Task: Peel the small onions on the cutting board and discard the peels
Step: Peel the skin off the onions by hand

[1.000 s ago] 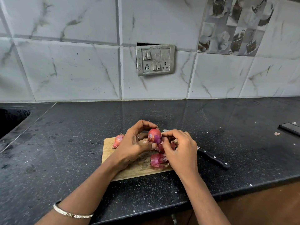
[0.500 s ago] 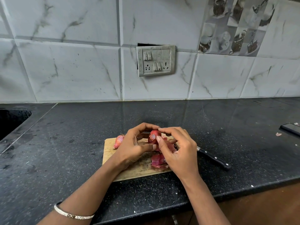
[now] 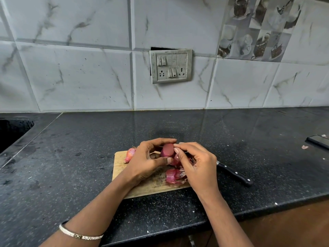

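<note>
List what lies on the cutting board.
The cutting board holds an unpeeled onion at its far left corner and pink peels beside the right hand. The left hand, gripping a second onion, hides its middle.

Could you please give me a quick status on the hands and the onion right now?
Left hand grips onion above cutting board. Right hand pinches its edge. Peels piled on board, unpeeled onion waiting. Knife aside, nothing blocking.

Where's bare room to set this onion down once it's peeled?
Bare counter lies left of the cutting board up to the sink, and behind the board toward the wall. Another patch lies between knife and phone. The board is crowded: peels, unpeeled onion, left hand, right hand.
</note>
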`<action>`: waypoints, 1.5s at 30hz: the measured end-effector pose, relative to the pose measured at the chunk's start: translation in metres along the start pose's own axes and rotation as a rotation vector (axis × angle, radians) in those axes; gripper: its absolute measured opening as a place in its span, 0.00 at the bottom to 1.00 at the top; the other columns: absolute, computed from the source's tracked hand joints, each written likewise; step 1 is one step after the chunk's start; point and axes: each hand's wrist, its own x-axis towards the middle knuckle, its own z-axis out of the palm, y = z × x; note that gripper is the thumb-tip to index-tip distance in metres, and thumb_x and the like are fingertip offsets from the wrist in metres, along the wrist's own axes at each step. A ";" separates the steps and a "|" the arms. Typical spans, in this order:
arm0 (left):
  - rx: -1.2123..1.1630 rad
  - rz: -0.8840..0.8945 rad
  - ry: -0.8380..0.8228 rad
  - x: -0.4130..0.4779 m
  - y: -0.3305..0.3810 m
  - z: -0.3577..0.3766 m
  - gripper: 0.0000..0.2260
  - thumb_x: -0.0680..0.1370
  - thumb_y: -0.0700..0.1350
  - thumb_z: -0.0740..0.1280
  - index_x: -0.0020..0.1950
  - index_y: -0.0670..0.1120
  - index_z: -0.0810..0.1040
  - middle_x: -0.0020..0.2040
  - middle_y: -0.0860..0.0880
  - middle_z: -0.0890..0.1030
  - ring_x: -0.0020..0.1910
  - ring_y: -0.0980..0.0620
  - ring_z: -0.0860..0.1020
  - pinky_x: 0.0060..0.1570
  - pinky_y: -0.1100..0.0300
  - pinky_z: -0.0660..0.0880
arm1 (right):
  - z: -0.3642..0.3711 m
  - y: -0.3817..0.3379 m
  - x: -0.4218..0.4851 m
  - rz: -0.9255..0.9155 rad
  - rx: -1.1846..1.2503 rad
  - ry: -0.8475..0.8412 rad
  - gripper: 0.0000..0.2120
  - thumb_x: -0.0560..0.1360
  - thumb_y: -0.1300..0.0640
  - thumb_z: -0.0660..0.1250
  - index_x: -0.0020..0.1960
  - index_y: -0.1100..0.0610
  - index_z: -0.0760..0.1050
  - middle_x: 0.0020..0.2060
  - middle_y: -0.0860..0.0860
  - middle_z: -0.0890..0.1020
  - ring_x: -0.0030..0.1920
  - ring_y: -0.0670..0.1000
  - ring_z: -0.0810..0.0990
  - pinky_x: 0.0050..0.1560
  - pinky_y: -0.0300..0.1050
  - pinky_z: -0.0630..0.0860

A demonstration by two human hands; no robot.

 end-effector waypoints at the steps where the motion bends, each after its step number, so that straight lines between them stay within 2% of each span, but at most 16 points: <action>1: 0.004 -0.001 -0.002 0.000 0.000 0.000 0.23 0.70 0.40 0.76 0.64 0.51 0.82 0.59 0.49 0.85 0.59 0.48 0.82 0.62 0.44 0.79 | 0.000 0.000 0.000 0.004 -0.003 -0.001 0.05 0.76 0.63 0.74 0.51 0.57 0.86 0.46 0.45 0.85 0.49 0.40 0.83 0.51 0.32 0.77; 5: 0.018 -0.005 -0.012 0.000 0.000 0.000 0.22 0.70 0.40 0.76 0.64 0.50 0.82 0.59 0.50 0.85 0.60 0.47 0.82 0.62 0.43 0.78 | 0.002 0.002 -0.001 0.002 -0.023 0.000 0.06 0.75 0.64 0.75 0.50 0.57 0.85 0.45 0.46 0.85 0.48 0.40 0.83 0.50 0.32 0.77; 11: 0.016 -0.004 -0.015 0.001 0.000 0.002 0.22 0.70 0.39 0.77 0.63 0.47 0.82 0.58 0.50 0.85 0.59 0.47 0.82 0.60 0.44 0.80 | 0.003 0.001 -0.002 -0.013 -0.110 0.032 0.05 0.72 0.66 0.74 0.46 0.58 0.83 0.42 0.47 0.83 0.42 0.44 0.82 0.42 0.41 0.79; 15: 0.010 -0.002 -0.036 0.001 -0.001 0.002 0.21 0.71 0.36 0.77 0.63 0.46 0.82 0.58 0.49 0.85 0.59 0.47 0.82 0.60 0.46 0.80 | 0.005 0.001 -0.002 -0.008 -0.162 0.042 0.05 0.72 0.66 0.74 0.46 0.59 0.81 0.42 0.48 0.82 0.41 0.46 0.81 0.41 0.45 0.79; 21: -0.007 0.017 -0.058 0.001 0.002 0.002 0.21 0.71 0.38 0.76 0.64 0.47 0.81 0.59 0.49 0.84 0.59 0.47 0.82 0.59 0.51 0.81 | 0.004 -0.002 -0.002 0.034 -0.182 0.052 0.05 0.74 0.66 0.73 0.47 0.59 0.80 0.42 0.48 0.80 0.41 0.44 0.77 0.42 0.35 0.75; 25: -0.047 0.024 -0.035 0.000 0.003 0.002 0.21 0.71 0.35 0.76 0.62 0.45 0.80 0.56 0.50 0.84 0.58 0.51 0.82 0.54 0.59 0.80 | 0.002 0.004 -0.001 0.104 -0.230 0.098 0.04 0.74 0.65 0.73 0.47 0.59 0.80 0.42 0.48 0.81 0.40 0.45 0.77 0.41 0.31 0.71; 28: -0.073 0.019 -0.032 0.001 0.002 0.002 0.21 0.72 0.30 0.75 0.62 0.46 0.79 0.56 0.50 0.84 0.57 0.51 0.83 0.54 0.59 0.79 | 0.001 0.008 -0.002 0.198 -0.272 0.078 0.05 0.73 0.66 0.72 0.47 0.58 0.81 0.42 0.45 0.79 0.41 0.45 0.77 0.43 0.24 0.67; 30: -0.099 0.020 -0.027 0.002 0.000 0.003 0.21 0.72 0.32 0.75 0.62 0.46 0.78 0.59 0.49 0.82 0.59 0.49 0.82 0.54 0.58 0.80 | 0.001 0.008 -0.002 0.218 -0.278 0.046 0.09 0.72 0.67 0.72 0.49 0.57 0.82 0.43 0.45 0.81 0.42 0.45 0.78 0.45 0.22 0.65; 32: -0.124 0.020 -0.017 0.001 -0.001 0.003 0.21 0.72 0.33 0.75 0.63 0.47 0.77 0.62 0.47 0.80 0.60 0.45 0.82 0.54 0.56 0.80 | 0.000 0.004 -0.002 0.180 -0.248 0.051 0.08 0.73 0.65 0.71 0.50 0.56 0.82 0.44 0.45 0.83 0.43 0.45 0.80 0.45 0.28 0.70; 34: -0.128 0.020 -0.019 0.001 -0.002 0.002 0.22 0.73 0.32 0.74 0.63 0.47 0.77 0.63 0.46 0.79 0.60 0.44 0.82 0.55 0.53 0.81 | -0.002 -0.002 -0.002 0.124 -0.219 0.072 0.04 0.76 0.59 0.72 0.50 0.53 0.83 0.42 0.43 0.84 0.42 0.46 0.80 0.42 0.39 0.76; 35: -0.124 0.019 -0.024 0.001 -0.003 0.002 0.22 0.73 0.31 0.74 0.63 0.47 0.77 0.63 0.46 0.79 0.60 0.44 0.82 0.56 0.53 0.81 | -0.002 -0.003 -0.002 0.098 -0.216 0.078 0.03 0.77 0.56 0.72 0.49 0.52 0.84 0.41 0.42 0.84 0.42 0.46 0.80 0.41 0.42 0.76; 40: -0.075 0.042 -0.008 0.003 0.000 0.003 0.21 0.73 0.29 0.74 0.62 0.45 0.77 0.58 0.46 0.82 0.56 0.52 0.82 0.52 0.57 0.82 | 0.000 -0.003 -0.001 0.049 -0.182 0.009 0.09 0.78 0.49 0.69 0.52 0.52 0.84 0.45 0.41 0.84 0.48 0.44 0.78 0.48 0.41 0.76; 45: -0.049 0.061 0.007 0.002 -0.001 0.002 0.21 0.72 0.28 0.75 0.61 0.45 0.78 0.56 0.48 0.82 0.55 0.52 0.82 0.51 0.56 0.82 | 0.001 0.001 -0.001 0.069 -0.116 -0.020 0.08 0.77 0.51 0.74 0.53 0.52 0.85 0.46 0.41 0.85 0.50 0.42 0.80 0.50 0.40 0.77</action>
